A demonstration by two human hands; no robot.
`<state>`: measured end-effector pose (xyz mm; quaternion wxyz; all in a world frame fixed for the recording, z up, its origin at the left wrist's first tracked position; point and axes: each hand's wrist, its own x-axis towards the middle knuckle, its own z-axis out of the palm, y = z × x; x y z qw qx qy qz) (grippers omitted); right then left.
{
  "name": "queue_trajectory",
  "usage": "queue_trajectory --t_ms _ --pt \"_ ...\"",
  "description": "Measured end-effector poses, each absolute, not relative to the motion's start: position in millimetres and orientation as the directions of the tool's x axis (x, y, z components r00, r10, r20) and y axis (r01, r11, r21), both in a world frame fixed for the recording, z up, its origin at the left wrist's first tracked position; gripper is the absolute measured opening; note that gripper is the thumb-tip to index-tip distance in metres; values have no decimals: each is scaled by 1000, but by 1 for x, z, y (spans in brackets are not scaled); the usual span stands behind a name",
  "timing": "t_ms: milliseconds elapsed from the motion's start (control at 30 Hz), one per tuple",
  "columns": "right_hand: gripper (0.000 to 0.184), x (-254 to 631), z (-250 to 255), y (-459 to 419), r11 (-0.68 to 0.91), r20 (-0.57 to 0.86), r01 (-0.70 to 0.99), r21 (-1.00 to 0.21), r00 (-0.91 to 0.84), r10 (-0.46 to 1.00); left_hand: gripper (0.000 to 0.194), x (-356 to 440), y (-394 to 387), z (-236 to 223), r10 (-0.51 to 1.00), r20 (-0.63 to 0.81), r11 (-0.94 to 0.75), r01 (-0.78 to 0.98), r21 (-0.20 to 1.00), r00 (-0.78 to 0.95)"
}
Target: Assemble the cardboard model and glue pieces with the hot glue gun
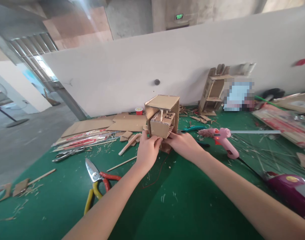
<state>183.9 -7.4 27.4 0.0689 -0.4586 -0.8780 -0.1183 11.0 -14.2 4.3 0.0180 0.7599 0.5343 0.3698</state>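
Holding cardboard box (159,129), squared edges — bare fingers (176,138)

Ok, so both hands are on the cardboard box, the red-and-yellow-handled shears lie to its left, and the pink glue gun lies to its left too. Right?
Not quite: the pink glue gun lies to the right of the cardboard box, as the head view shows. The left hand and right hand are on the box, and the shears lie to its left.
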Motion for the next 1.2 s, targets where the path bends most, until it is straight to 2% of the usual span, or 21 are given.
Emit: queue_trajectory --t_ms 267,600,867,1200 --pt "20 176 39 20 669 105 648 363 -742 662 20 10 -14 6 843 515 -415 798 436 157" --pt "19 177 38 20 739 -14 434 515 -858 514 20 11 -13 7 860 488 -392 803 449 147" --pt "24 178 38 26 764 -80 328 555 -894 441 23 10 -14 7 851 498 -412 797 442 163" --pt "25 176 38 24 754 -39 388 530 -877 479 21 10 -14 8 837 516 -434 795 424 182"
